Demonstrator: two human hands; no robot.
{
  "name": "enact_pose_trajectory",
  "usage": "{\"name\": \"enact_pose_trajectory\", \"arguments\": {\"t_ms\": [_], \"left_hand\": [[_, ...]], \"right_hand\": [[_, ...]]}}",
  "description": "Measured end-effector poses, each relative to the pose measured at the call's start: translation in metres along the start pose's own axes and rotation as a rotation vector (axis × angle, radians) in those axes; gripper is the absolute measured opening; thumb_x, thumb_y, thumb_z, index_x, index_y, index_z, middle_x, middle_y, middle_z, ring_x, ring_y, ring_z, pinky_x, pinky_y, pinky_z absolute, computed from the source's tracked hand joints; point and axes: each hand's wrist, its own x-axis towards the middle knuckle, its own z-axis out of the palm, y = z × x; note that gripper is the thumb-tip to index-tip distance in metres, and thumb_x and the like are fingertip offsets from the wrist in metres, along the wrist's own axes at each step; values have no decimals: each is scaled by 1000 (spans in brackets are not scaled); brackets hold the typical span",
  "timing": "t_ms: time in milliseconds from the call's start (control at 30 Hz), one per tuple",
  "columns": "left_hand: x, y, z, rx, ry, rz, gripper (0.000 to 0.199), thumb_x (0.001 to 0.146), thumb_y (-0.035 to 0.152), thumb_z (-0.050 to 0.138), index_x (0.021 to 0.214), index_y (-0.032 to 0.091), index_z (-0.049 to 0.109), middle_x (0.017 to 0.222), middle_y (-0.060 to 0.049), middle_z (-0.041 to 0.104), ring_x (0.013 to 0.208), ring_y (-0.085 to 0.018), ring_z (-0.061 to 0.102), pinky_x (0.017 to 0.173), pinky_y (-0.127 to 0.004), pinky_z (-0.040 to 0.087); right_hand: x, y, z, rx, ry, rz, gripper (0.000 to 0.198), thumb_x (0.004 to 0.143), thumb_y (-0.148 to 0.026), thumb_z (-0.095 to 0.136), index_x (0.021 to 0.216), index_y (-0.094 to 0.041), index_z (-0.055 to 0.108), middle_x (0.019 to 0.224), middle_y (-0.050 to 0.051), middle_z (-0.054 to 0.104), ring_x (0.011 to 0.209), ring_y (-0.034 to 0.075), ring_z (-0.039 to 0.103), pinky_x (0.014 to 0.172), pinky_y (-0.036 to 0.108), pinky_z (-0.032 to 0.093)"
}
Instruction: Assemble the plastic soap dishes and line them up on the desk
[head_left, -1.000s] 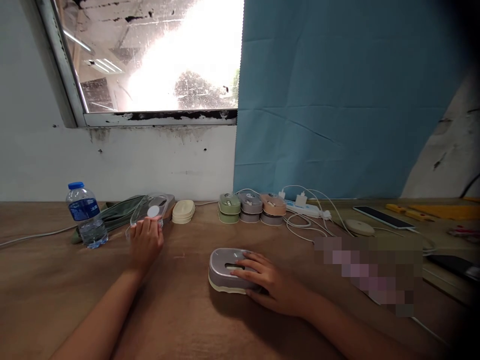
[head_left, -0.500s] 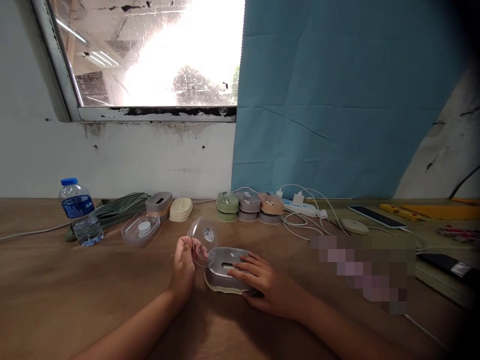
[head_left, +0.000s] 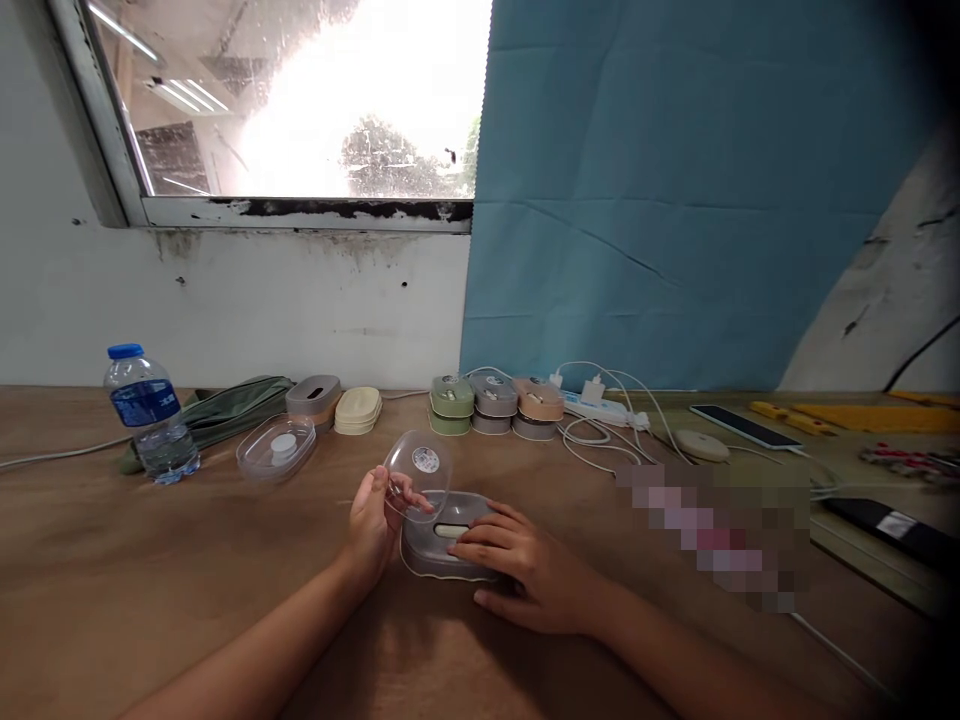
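Observation:
My left hand [head_left: 375, 525] is closed on the edge of a clear plastic lid [head_left: 405, 460], which is tilted up and bears a round printed sticker. In front of the lid sits a grey oval box [head_left: 424, 555] with a slot in its top and a pale thin rim at its base. Something pale shows through the slot. Across the box's right end lies my right hand [head_left: 525, 565], fingers stretched over the top and thumb apart near the front side. That end of the box is hidden under the fingers.
Along the wall stand a water bottle [head_left: 152, 415], a green pouch [head_left: 236, 412], a clear tray [head_left: 255, 450], another grey box [head_left: 313, 398], cream lids [head_left: 358, 410] and stacked green boxes [head_left: 451, 403]. Right are a power strip [head_left: 607, 408], cables and a phone [head_left: 742, 427].
The clear lid has moved a little right in my left hand, over the grey box's left end. The box now sits lower, and its slot shows more of the pale part inside.

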Motion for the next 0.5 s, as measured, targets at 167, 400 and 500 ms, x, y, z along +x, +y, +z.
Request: {"name": "enact_pose_trajectory", "arguments": {"t_ms": [167,400,500], "left_hand": [[1,10,-3,60,-73,-24,29,74,41,63,77,16,49,74,1,63,63,-15,65,65,-27,47],[2,16,-9,114,-194,-89,27,78,38,59,93,16,55,82,-6,68,58,-15,64,65,-30,48],[4,17,-12,150,-210,-123,32,80,40,56,100,14,58,75,-5,67,56,-13,59,57,-26,45]], "right_hand": [[-6,7,5,60,251,91,36,81,-24,52,117,-22,49,117,9,53,109,21,49,96,38,40],[-9,10,8,66,480,232,62,75,-21,56,130,-23,28,132,11,36,122,25,38,101,41,36],[-8,8,8,51,494,238,67,74,-22,57,133,-25,26,138,11,27,127,28,31,103,45,33]]}}
